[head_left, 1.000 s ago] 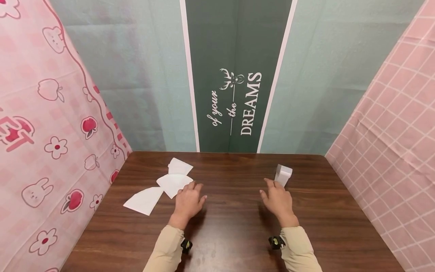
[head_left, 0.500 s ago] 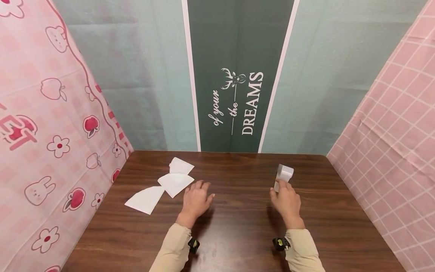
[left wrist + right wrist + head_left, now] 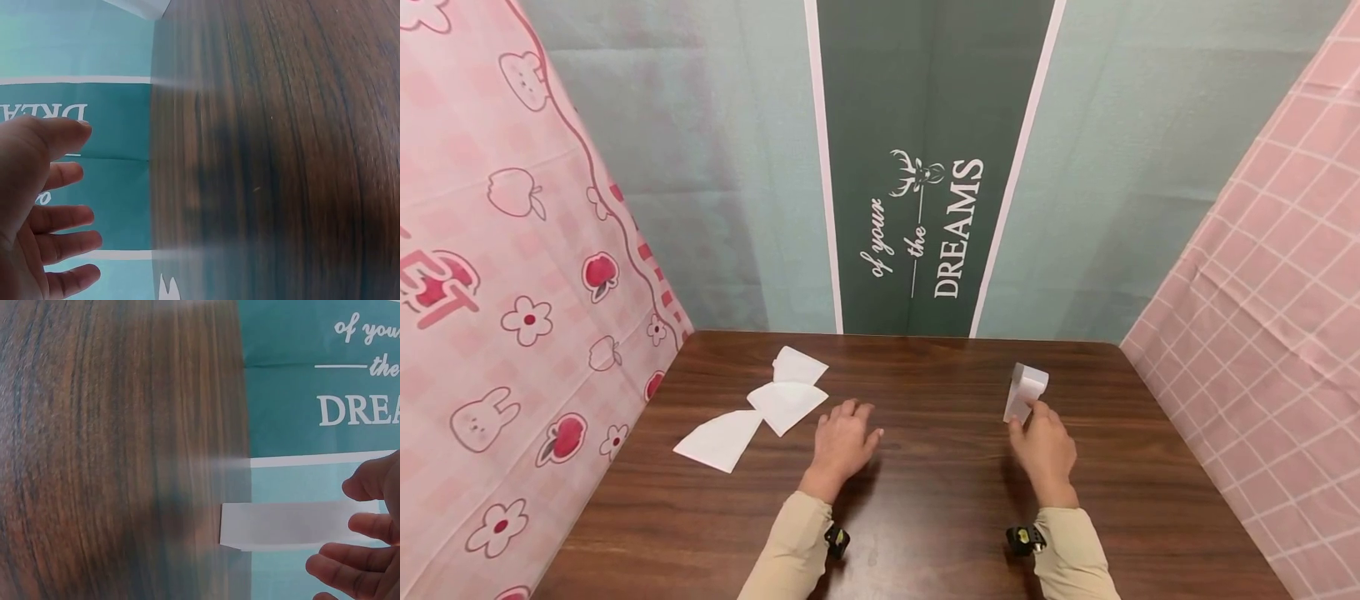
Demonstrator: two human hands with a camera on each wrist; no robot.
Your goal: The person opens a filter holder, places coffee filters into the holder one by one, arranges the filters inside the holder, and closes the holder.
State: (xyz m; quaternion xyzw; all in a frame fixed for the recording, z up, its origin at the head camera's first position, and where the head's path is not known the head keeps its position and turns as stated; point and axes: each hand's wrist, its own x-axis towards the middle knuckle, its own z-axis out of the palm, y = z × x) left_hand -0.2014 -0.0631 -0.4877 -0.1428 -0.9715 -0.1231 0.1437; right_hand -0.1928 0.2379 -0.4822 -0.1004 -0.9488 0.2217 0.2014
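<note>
A small white box with a greyish side stands upright on the right part of the brown table. My right hand is at its near right side, fingertips overlapping the box's lower edge in the head view. In the right wrist view the thumb and fingers are spread apart, with the box beyond them. My left hand hovers over the table with relaxed, separated fingers and nothing in it. To its left lie folded white fan-shaped paper pieces: one near, one middle, one far.
The wooden table ends at a straight back edge, against a green and teal cloth with white lettering. Pink patterned cloths hang on the left and right. Each wrist carries a small black device.
My right hand has shifted right, from in front of the box to its near right corner. The left hand has moved right, away from the middle paper piece. Box and papers stay put.
</note>
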